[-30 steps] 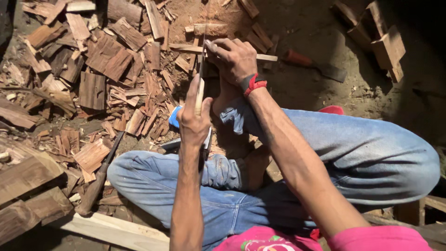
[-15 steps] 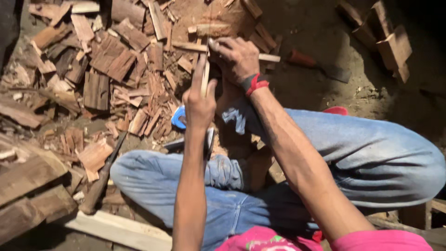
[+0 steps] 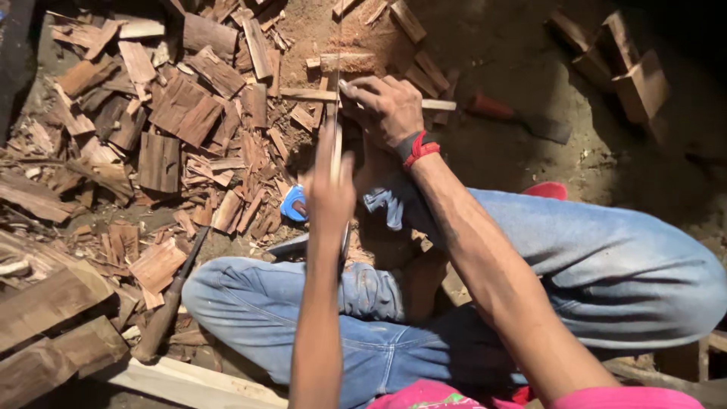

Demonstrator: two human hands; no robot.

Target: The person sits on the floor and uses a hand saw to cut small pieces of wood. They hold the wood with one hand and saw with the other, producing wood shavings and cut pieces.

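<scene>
- Left hand [image 3: 331, 193]: grip closed around an upright blade [image 3: 335, 125].
- Right hand [image 3: 386, 110]: grip pinching a thin wood strip [image 3: 318, 95].
- Step in hand: apparently splitting the strip; next calls for steady alignment.

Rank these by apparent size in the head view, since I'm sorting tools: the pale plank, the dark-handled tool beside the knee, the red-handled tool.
1. pale plank
2. dark-handled tool
3. red-handled tool, though it lies farther from the camera, so it's unsure.

Warm light falls on the wood scraps [image 3: 174, 113] at upper left and centre; top right corner and right edge sink into deep shadow. Left hand [image 3: 331, 189] is motion-blurred, right hand [image 3: 386, 106] fairly sharp. Slight softness overall, no glare.
</scene>
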